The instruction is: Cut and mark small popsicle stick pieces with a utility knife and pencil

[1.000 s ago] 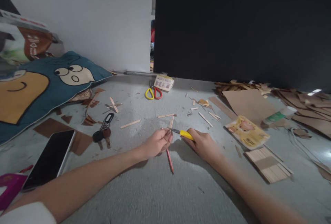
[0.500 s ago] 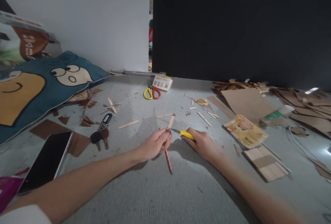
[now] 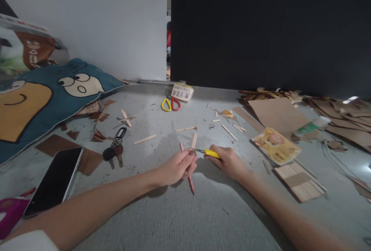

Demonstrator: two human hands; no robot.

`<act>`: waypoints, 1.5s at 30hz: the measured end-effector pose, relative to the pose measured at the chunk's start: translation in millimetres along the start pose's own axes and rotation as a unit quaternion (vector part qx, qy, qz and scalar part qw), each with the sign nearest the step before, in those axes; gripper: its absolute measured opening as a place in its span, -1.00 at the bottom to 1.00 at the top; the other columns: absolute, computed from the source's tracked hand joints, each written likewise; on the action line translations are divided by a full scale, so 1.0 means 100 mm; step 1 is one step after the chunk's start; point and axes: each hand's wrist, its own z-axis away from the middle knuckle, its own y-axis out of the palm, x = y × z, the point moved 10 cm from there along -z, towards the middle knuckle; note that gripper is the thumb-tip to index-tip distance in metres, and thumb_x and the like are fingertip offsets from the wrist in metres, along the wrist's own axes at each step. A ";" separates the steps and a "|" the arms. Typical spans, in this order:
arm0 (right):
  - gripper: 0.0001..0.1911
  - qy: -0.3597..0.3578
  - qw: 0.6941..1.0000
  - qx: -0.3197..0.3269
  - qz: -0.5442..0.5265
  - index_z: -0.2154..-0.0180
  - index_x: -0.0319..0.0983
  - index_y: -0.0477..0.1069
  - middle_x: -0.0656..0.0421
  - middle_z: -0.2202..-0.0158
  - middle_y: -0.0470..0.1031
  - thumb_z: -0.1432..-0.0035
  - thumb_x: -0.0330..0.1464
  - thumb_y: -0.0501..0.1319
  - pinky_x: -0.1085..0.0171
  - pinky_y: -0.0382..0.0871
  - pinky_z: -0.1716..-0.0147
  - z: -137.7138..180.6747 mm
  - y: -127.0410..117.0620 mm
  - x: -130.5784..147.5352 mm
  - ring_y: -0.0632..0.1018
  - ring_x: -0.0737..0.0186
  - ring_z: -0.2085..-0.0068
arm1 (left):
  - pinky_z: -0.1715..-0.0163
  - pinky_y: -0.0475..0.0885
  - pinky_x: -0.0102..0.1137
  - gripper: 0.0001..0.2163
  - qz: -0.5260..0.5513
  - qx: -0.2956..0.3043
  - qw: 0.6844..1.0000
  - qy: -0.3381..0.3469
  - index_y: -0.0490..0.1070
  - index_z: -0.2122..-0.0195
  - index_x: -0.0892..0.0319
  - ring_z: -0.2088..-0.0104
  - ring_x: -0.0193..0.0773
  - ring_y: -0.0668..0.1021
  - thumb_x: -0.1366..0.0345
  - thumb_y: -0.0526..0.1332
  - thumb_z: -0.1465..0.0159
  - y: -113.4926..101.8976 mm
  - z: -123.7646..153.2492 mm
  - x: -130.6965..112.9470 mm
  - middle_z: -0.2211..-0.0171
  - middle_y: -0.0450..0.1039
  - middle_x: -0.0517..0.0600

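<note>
My left hand (image 3: 182, 165) is closed, pinching the near end of a wooden craft stick (image 3: 194, 140) that points away from me. A red-patterned pencil (image 3: 191, 185) lies under that hand, its two ends showing; whether the fingers touch it I cannot tell. My right hand (image 3: 227, 160) is wrapped round a yellow-handled knife (image 3: 212, 153). The narrow grey blade reaches left to the craft stick, right beside my left fingertips. Just beyond, another craft stick (image 3: 185, 129) with a dark end lies flat on the grey table.
Scissors (image 3: 171, 104) lie at the back centre. Keys (image 3: 114, 152), a phone (image 3: 55, 179) and a blue cushion (image 3: 58, 96) are on the left. To the right are a yellow packet (image 3: 275, 146), a bundle of craft sticks (image 3: 300, 181), a glue stick (image 3: 311, 126) and cardboard (image 3: 275, 114).
My left hand and the craft stick have shifted slightly right and nearer to me, away from the dark-ended stick. The knife moved along with them. More of the pencil's far end shows.
</note>
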 end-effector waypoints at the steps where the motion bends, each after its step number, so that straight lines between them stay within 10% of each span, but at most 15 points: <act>1: -0.50 -0.002 1.000 0.003 -0.005 0.30 -0.14 0.41 0.13 0.49 0.57 -0.52 0.04 -0.03 0.33 0.29 0.46 0.00 0.01 0.00 0.55 0.20 0.51 | 0.69 -0.06 -0.46 -0.62 -0.001 0.007 1.000 0.003 0.07 0.32 0.04 0.67 -0.42 -0.01 -0.12 -0.03 -0.51 0.02 0.01 -0.01 0.62 0.03 -0.30; 17: -0.46 -0.022 0.999 0.017 -0.035 0.28 -0.16 0.51 0.13 0.49 0.57 -0.49 0.07 0.02 0.33 0.33 0.46 -0.03 -0.06 -0.04 0.56 0.21 0.50 | 0.69 -0.04 -0.46 -0.61 0.056 -0.027 0.998 0.015 0.06 0.37 0.03 0.70 -0.43 -0.01 -0.10 -0.01 -0.51 0.07 0.00 0.00 0.67 -0.03 -0.31; 22: -0.46 0.015 1.000 -0.003 0.023 0.31 -0.15 0.49 0.14 0.50 0.56 -0.46 0.10 0.04 0.30 0.32 0.47 0.03 -0.17 -0.26 0.54 0.19 0.51 | 0.65 0.00 -0.46 -0.53 0.033 -0.136 0.988 0.069 0.04 0.39 0.03 0.66 -0.42 0.02 -0.22 -0.01 -0.48 -0.16 0.03 -0.09 0.65 -0.02 -0.29; 35: -0.57 0.156 0.960 -0.222 -0.076 0.13 -0.17 0.55 0.16 0.48 0.50 -0.41 0.00 0.10 0.23 0.33 0.44 0.13 -0.60 -0.23 0.43 0.19 0.51 | 0.51 0.10 -0.41 -0.53 -0.112 -0.134 0.984 0.018 0.20 0.39 0.09 0.58 -0.36 0.15 -0.14 -0.07 -0.52 -0.19 0.04 -0.06 0.59 0.08 -0.20; 45: -0.57 0.265 0.887 -0.082 -0.369 0.35 -0.20 0.49 0.35 0.63 0.19 -0.07 0.04 0.37 0.31 0.05 0.59 -0.04 -0.06 -0.07 0.19 0.36 0.59 | 0.34 0.24 -0.38 -0.64 -0.329 -0.077 0.941 0.016 0.40 0.43 0.13 0.45 -0.24 0.45 0.21 0.01 -0.51 -0.02 0.05 -0.14 0.52 0.42 -0.06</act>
